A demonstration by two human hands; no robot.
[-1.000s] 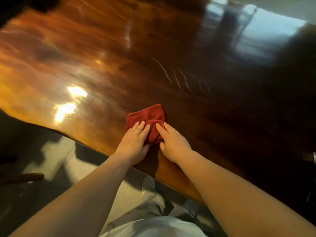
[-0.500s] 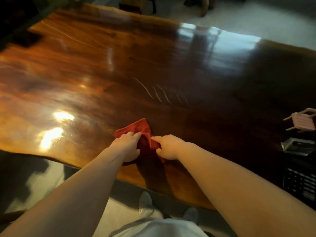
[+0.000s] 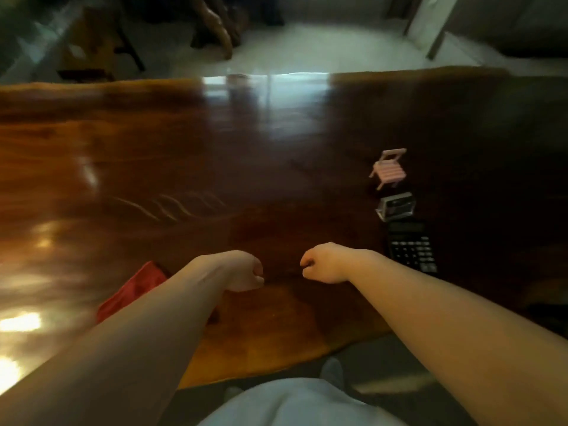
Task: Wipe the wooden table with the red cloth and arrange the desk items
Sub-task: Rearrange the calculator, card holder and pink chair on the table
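Observation:
The red cloth (image 3: 135,290) lies crumpled on the glossy wooden table (image 3: 276,179) near its front edge, partly hidden under my left forearm. My left hand (image 3: 246,270) hovers to the right of the cloth, fingers curled into a fist and holding nothing. My right hand (image 3: 322,262) is a short gap further right, also curled and empty. On the table's right side stand a small pink toy chair (image 3: 388,170), a clear holder (image 3: 396,206) and a black calculator (image 3: 410,249), lined up front to back.
Bright light glares off the table at the left and at the far middle. Beyond the far edge is a pale floor with dark wooden furniture (image 3: 215,29). The table's front edge runs just before my body.
Both hands have let go of the red cloth and moved right of it. The view has swung up and right, bringing the chair, holder and calculator fully into sight.

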